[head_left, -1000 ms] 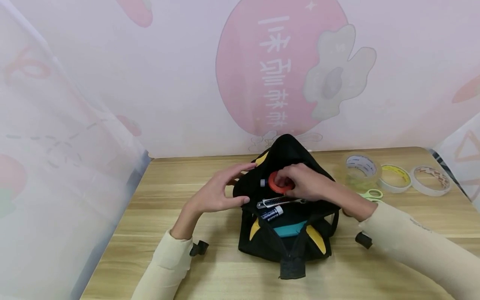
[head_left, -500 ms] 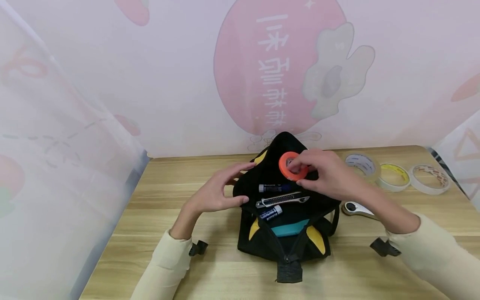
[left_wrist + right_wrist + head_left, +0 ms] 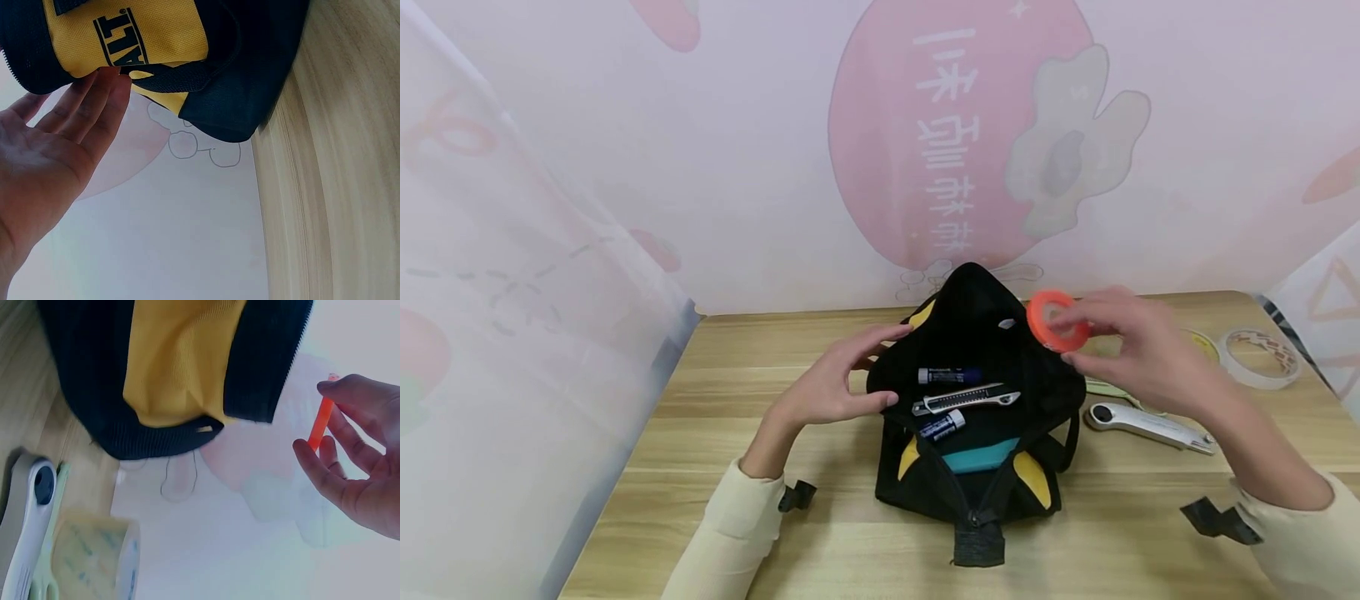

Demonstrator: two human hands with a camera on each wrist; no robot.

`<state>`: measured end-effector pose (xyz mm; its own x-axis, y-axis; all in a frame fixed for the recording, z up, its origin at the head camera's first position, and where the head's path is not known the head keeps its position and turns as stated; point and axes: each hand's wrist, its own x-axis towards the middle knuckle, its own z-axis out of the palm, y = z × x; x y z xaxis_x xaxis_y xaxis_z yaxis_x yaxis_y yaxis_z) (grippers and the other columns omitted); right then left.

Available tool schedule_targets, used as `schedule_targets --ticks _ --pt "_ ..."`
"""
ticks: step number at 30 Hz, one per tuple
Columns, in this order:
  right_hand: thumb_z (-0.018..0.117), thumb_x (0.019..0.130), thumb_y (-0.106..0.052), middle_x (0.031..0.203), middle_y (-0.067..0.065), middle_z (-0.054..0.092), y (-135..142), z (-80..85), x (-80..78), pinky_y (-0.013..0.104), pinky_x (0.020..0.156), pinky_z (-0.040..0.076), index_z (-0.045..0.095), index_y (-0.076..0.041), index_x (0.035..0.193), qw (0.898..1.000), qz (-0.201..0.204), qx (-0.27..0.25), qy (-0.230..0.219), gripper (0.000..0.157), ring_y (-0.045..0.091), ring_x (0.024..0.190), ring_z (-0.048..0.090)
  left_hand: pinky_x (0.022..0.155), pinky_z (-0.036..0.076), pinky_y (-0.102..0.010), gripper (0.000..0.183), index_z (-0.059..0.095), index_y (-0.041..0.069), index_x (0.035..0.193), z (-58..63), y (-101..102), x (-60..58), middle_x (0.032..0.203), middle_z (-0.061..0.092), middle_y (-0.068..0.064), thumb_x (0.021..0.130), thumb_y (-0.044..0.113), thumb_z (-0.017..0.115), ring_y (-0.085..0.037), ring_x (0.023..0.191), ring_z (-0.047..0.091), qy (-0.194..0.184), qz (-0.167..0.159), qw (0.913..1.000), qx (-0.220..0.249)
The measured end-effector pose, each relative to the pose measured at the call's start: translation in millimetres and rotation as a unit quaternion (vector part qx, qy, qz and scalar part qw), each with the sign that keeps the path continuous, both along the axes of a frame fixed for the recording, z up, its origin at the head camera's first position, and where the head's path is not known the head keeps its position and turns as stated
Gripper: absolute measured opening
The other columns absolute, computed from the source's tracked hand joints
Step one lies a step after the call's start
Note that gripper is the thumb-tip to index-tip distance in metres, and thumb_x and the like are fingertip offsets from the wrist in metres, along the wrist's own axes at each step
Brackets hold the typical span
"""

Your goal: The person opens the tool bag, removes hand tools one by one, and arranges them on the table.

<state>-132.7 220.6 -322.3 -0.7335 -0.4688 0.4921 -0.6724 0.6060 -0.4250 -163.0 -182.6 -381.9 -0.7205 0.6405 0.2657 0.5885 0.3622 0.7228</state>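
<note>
My right hand (image 3: 1150, 354) pinches an orange tape roll (image 3: 1039, 323) between thumb and fingers, above the right edge of a black-and-yellow tool bag (image 3: 917, 492). In the right wrist view the tape roll (image 3: 322, 419) appears edge-on. My left hand (image 3: 831, 383) touches the left rim of the bag's mouth, thumb and fingers spread; its fingers (image 3: 94, 115) look fairly straight against the bag (image 3: 150, 31). Inside the bag lie a utility knife (image 3: 966, 399), two small dark-blue tubes with pale ends, one a tube (image 3: 950, 376) behind the knife, and a teal object (image 3: 981, 457), partly covered.
Right of the bag lie a silver utility knife (image 3: 1150, 427) and light-green scissors (image 3: 1108, 389), partly hidden. Behind the right hand stand a wide clear tape roll (image 3: 94, 556) and a white tape roll (image 3: 1262, 360). A printed cloth (image 3: 760, 167) hangs behind the table.
My right hand has lifted the orange tape roll from inside the bag and carried it rightward past the bag's rim. My left hand has stayed on the bag.
</note>
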Motion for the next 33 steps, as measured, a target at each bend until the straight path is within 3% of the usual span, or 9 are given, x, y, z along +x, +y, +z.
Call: schedule_targets --ticks 5,12,15,20,27,33 --pt "0.091 0.076 0.008 0.116 -0.005 0.077 24.7 -7.4 5.1 0.001 0.088 0.046 0.082 -0.017 0.119 0.999 -0.035 -0.009 -0.008 0.05 -0.009 0.101 0.057 0.109 0.056 -0.055 0.081 0.045 0.018 0.164 -0.1 0.3 -0.1 0.168 0.049 -0.002 0.09 0.022 0.08 -0.032 0.144 0.057 0.001 -0.003 1.0 0.003" --pt "0.088 0.07 0.021 0.116 -0.038 0.062 61.1 -22.7 10.2 -0.001 0.086 0.047 0.081 -0.007 0.116 0.995 -0.082 -0.049 -0.01 0.054 -0.015 0.104 0.056 0.108 0.058 -0.054 0.081 0.046 0.018 0.164 -0.3 0.7 -1.1 0.167 0.05 -0.003 0.09 0.022 0.079 -0.033 0.141 0.059 0.006 -0.004 1.0 0.003" --pt "0.088 0.071 0.019 0.114 -0.031 0.067 76.6 -28.6 14.0 -0.002 0.083 0.047 0.081 -0.005 0.114 0.992 -0.115 -0.047 -0.022 0.05 -0.019 0.102 0.055 0.107 0.058 -0.053 0.08 0.046 0.018 0.163 -0.5 1.2 -1.0 0.166 0.05 -0.003 0.09 0.022 0.079 -0.032 0.141 0.059 0.004 -0.003 1.0 0.001" --pt "0.09 0.074 0.011 0.108 0.003 0.079 96.9 -41.7 18.3 -0.002 0.077 0.046 0.082 -0.005 0.11 0.985 -0.164 -0.027 -0.049 0.04 -0.025 0.099 0.05 0.107 0.058 -0.053 0.08 0.046 0.017 0.163 0.0 1.4 -0.6 0.166 0.05 -0.003 0.09 0.023 0.079 -0.032 0.142 0.059 0.003 -0.004 1.0 0.001" --pt "0.09 0.075 0.009 0.099 -0.016 0.072 120.5 -60.1 18.7 -0.001 0.071 0.047 0.081 -0.006 0.104 0.981 -0.178 -0.013 -0.074 0.033 -0.02 0.089 0.05 0.108 0.057 -0.054 0.08 0.046 0.018 0.163 0.4 2.8 -0.6 0.166 0.05 -0.003 0.09 0.023 0.079 -0.032 0.143 0.058 0.001 -0.003 1.0 0.004" --pt "0.088 0.076 0.012 0.092 -0.008 0.063 137.4 -74.1 17.9 0.001 0.067 0.047 0.08 -0.003 0.104 0.98 -0.18 -0.001 -0.09 0.032 -0.012 0.084 0.048 0.108 0.057 -0.055 0.08 0.046 0.018 0.163 -0.1 3.9 -0.8 0.167 0.05 -0.003 0.09 0.024 0.079 -0.032 0.144 0.057 0.001 -0.004 1.0 0.002"
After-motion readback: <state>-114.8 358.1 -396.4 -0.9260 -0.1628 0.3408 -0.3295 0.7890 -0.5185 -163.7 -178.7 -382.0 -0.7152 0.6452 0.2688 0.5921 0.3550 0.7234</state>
